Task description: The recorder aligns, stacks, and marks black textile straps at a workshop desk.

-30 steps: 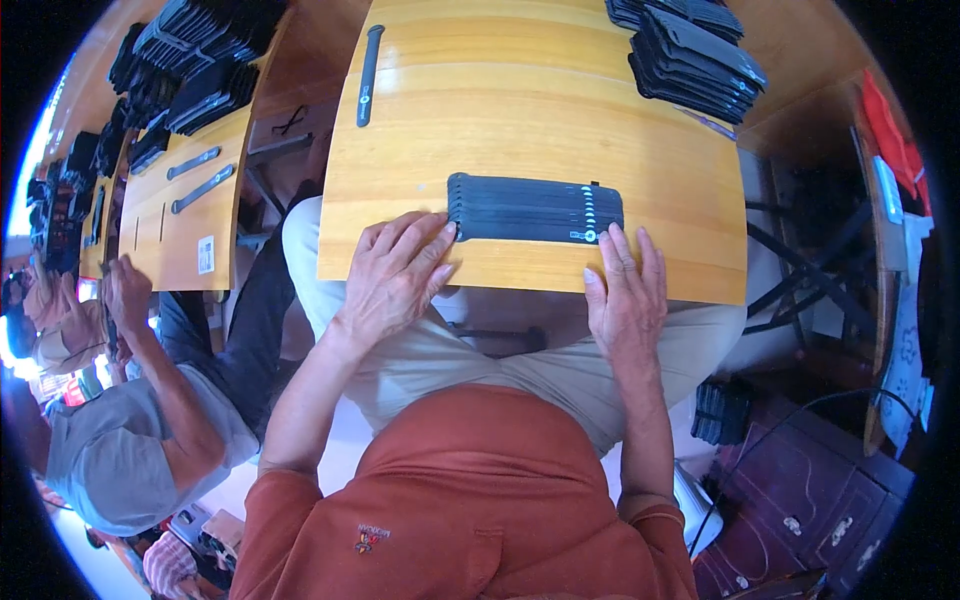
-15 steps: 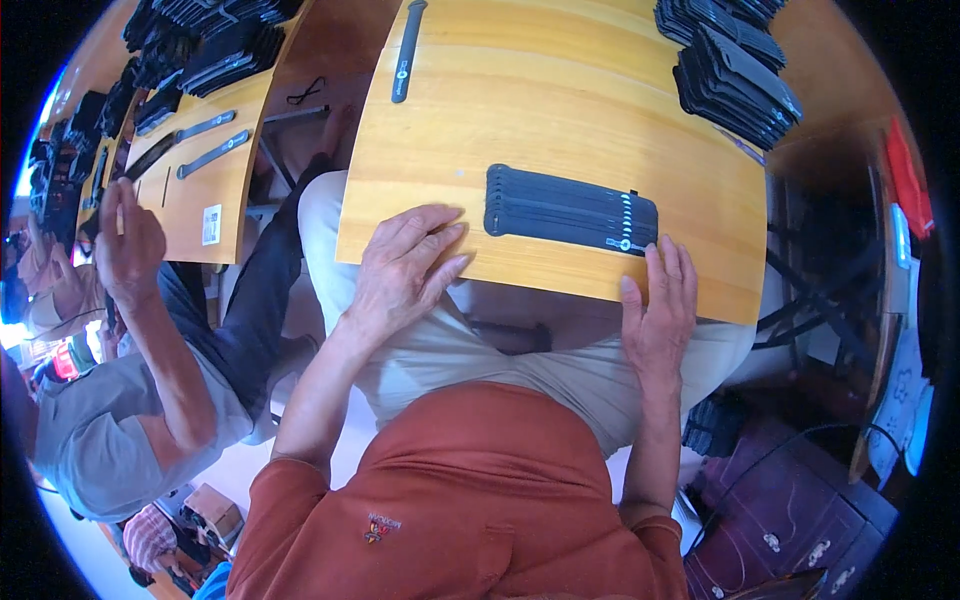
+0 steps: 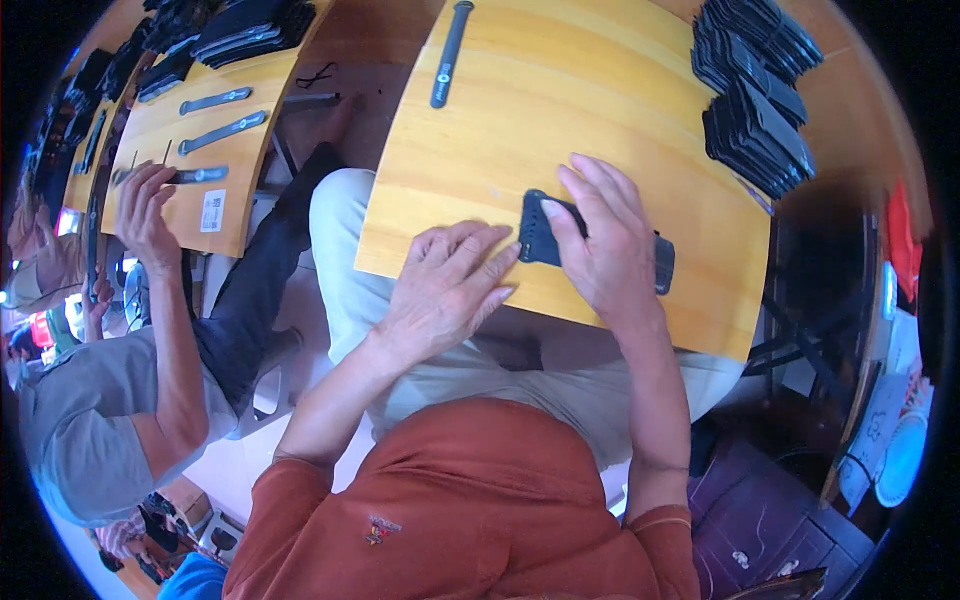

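Straps (image 3: 539, 238) lie beneath spread right fingers (image 3: 603, 188), just beside loosely spread left fingers (image 3: 468, 247).

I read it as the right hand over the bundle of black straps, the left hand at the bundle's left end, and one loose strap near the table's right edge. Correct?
Not quite: the loose strap lies near the table's left edge, as the head view shows. The right hand and left hand are as you say.

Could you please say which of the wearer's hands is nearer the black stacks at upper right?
Right: the right hand is left of the black stacks, lower in view; the left hand is farther left.
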